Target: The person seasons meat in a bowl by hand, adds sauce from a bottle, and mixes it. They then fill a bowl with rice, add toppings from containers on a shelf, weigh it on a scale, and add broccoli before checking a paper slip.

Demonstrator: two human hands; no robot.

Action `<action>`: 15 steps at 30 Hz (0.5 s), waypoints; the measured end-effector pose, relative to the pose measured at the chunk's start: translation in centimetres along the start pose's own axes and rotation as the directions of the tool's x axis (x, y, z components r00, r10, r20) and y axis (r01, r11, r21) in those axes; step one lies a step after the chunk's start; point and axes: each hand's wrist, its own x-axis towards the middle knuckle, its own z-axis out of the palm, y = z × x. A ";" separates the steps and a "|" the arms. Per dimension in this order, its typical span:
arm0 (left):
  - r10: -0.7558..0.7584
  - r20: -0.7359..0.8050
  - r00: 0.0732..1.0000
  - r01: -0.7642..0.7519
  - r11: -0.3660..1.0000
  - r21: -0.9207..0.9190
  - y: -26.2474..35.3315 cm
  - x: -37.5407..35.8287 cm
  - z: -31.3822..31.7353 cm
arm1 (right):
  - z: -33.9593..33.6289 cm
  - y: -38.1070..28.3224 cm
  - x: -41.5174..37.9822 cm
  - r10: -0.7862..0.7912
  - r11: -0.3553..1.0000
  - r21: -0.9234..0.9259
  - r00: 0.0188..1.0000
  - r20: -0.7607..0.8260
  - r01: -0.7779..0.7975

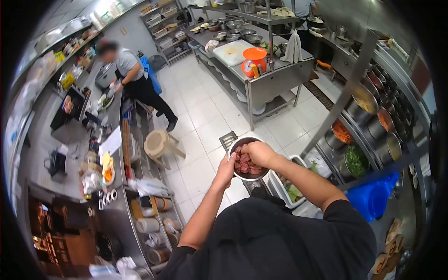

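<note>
Dark red meat [245,165] sits in a bowl [255,178] near the middle of the view, taken here as the clock's centre. The left hand [227,171] grips the bowl's rim at about eight o'clock, thumb on top, its other fingers mostly hidden by the side. The right hand [259,154] reaches in from three o'clock, fingers down at the meat; their tips are lost, so whether they pinch any cannot be told. At four o'clock the right forearm covers part of a white tub [293,205] of leafy scraps. A stool [161,143] stands near nine o'clock. At ten, a person [128,65] bends over a counter, what they hold unclear.
</note>
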 end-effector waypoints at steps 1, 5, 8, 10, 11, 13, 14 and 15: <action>0.043 0.015 0.999 -0.043 0.999 0.018 1.3 3.5 -0.6 | -1.2 2.0 2.1 -0.051 0.996 0.075 0.998 0.040 0.047; 0.084 0.052 0.995 -0.083 0.996 -0.025 6.2 16.1 -1.2 | -5.6 7.9 10.8 -0.124 0.988 0.082 0.989 -0.082 0.131; 0.097 0.106 0.990 -0.090 0.994 -0.067 9.5 28.0 -1.4 | -12.8 7.7 14.9 0.173 0.984 -0.001 0.969 -0.175 -0.176; 0.131 0.066 0.989 -0.127 0.990 -0.059 12.7 36.6 -0.5 | -14.3 10.3 16.6 0.231 0.970 0.031 0.881 -0.414 -0.240; 0.153 0.028 0.988 -0.153 0.988 -0.024 14.9 40.5 0.2 | -14.5 11.8 17.0 0.279 0.959 0.092 0.844 -0.457 -0.267; 0.165 0.077 0.983 -0.163 0.986 -0.022 19.0 48.6 1.6 | -14.2 14.6 16.7 0.398 0.917 0.192 0.777 -0.487 -0.349; 0.156 0.155 0.975 -0.149 0.987 -0.056 20.6 52.8 1.9 | -13.6 15.5 16.5 0.462 0.887 0.231 0.749 -0.474 -0.401; 0.209 0.153 0.966 -0.207 0.978 -0.026 22.1 56.6 2.7 | -13.4 16.2 16.7 0.518 0.855 0.265 0.718 -0.464 -0.446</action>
